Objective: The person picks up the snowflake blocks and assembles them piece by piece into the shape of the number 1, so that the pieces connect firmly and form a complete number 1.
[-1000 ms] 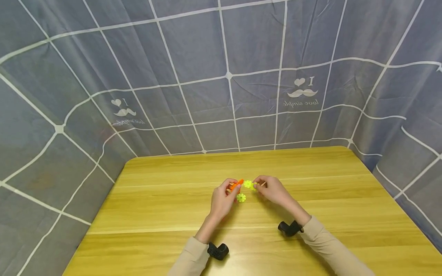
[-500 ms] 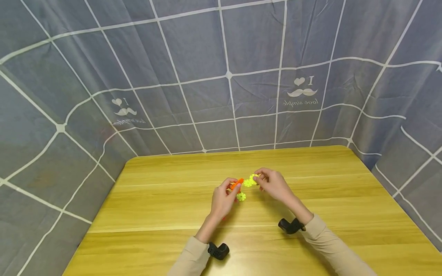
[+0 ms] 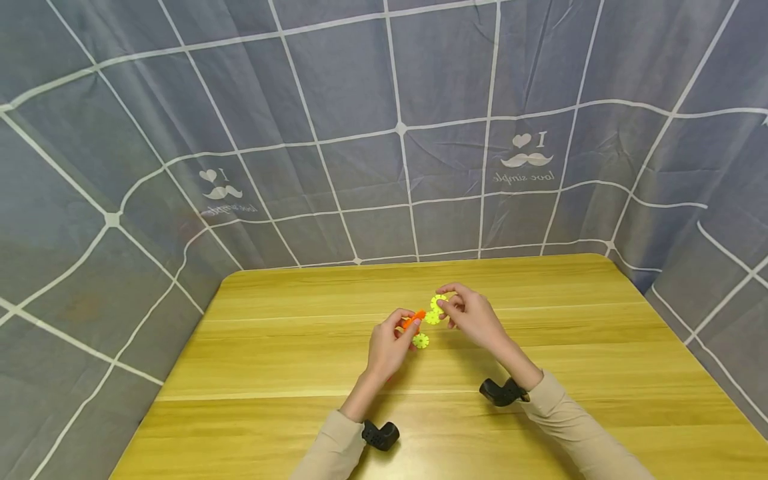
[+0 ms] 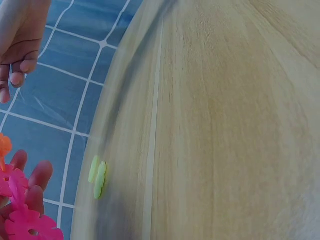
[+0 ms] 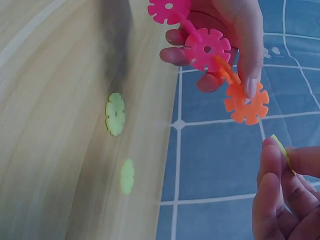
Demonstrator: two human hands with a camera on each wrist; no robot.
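Note:
My left hand (image 3: 389, 343) grips a chain of notched flower-shaped building discs, slotted into one another. In the right wrist view the chain runs from a pink disc (image 5: 207, 49) to an orange disc (image 5: 247, 104), which the thumb presses. My right hand (image 3: 474, 319) pinches one yellow-green disc (image 3: 439, 303) between thumb and fingertips; it appears edge-on as a thin yellow disc (image 5: 282, 151) in the right wrist view, just apart from the orange one. Two more yellow-green discs lie flat on the table, a nearer disc (image 3: 421, 341) and a farther disc (image 3: 432, 318).
A wood-grain table (image 3: 288, 373) spreads beneath both hands. Behind it and at both sides hangs a grey-blue curtain (image 3: 354, 173) with white grid lines. Black wrist-worn devices sit at the left wrist (image 3: 381, 436) and the right wrist (image 3: 503, 392).
My right hand has lifted a yellow-green disc from beside the others and moved it slightly up and away in the head view. My left hand with the chain has stayed nearly still.

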